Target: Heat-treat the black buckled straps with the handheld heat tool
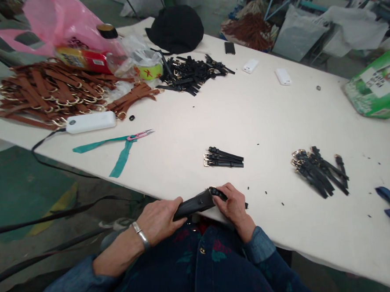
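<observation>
My left hand [161, 216], with a silver bracelet on its wrist, is closed around one end of a wide black leather-like piece [196, 202] at the table's front edge. Close against the other end of this piece, my right hand [233, 205] pinches a short black buckle strap [218, 193]. Part of that strap is hidden under the fingers, and whether the two are joined I cannot tell. Just beyond my hands lies a neat row of black buckle straps [227, 158]. A looser heap of black straps [315, 169] rests further right.
Thread snips [139, 135] with teal cloth strips lie left, near a white power bank [91, 122]. Brown straps [46, 91], a red-labelled bottle [87, 60], a black strap pile [193, 71] and a black cap [177, 29] stand behind. A green package [376, 86] sits right.
</observation>
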The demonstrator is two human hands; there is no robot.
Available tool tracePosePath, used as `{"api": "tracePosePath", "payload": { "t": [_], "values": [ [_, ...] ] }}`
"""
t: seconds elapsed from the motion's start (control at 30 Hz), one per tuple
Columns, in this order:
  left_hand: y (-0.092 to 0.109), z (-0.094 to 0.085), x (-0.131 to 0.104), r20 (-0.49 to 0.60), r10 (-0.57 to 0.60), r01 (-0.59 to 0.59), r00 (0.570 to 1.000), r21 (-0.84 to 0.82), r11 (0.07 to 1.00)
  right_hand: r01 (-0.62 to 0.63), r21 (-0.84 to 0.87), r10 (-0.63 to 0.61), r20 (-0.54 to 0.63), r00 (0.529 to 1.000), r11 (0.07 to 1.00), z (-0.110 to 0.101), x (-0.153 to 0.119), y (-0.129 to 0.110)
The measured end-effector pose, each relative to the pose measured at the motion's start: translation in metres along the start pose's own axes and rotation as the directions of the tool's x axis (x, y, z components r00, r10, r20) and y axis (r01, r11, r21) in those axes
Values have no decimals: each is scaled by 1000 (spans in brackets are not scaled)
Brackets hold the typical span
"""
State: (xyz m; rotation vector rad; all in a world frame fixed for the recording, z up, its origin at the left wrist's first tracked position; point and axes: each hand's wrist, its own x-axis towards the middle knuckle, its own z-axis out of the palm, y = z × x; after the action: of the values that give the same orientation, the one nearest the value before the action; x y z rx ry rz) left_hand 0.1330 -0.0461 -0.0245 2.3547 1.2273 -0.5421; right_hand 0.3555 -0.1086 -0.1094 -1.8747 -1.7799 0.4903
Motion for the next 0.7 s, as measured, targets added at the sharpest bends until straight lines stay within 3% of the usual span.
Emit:
{"api": "tracePosePath", "payload": {
  "t": [0.17,0.33,0.7],
  "values": [
    [5,-7,15,3,69,-69,998,40,997,40,32,-41,26,999,999,-2,0,6],
    [6,-11,21,53,62,-64,997,40,997,84,54,-86,25,996,995,-2,3,9],
    [13,-19,20,78,10,-11,997,11,1000,68,-102,-60,80,995,992,-12,7,-1]
  ]
}}
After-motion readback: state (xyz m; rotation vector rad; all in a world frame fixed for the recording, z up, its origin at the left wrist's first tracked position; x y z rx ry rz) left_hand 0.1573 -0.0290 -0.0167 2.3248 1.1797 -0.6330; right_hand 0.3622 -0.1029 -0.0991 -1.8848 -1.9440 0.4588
